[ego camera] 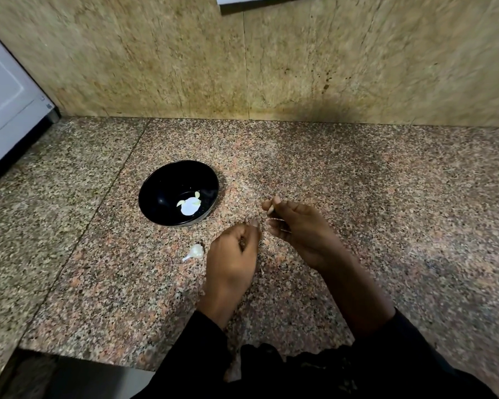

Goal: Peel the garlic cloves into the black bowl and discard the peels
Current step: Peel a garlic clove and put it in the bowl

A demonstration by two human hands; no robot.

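The black bowl (156,194) sits on the granite counter left of centre, with a few pale peeled cloves (189,204) at its bottom beside a bright glare. A white unpeeled piece of garlic (196,251) lies on the counter just in front of the bowl. My left hand (232,254) hovers right of that piece, its fingers curled around something small that is mostly hidden. Close beside it, my right hand (296,228) pinches a thin tan strip of peel (271,208) between thumb and fingertips.
A yellowish stone wall (271,67) backs the counter. A white appliance (9,102) stands at the far left. The counter's front edge (104,359) runs just below my sleeves, with a dark gap beneath it.
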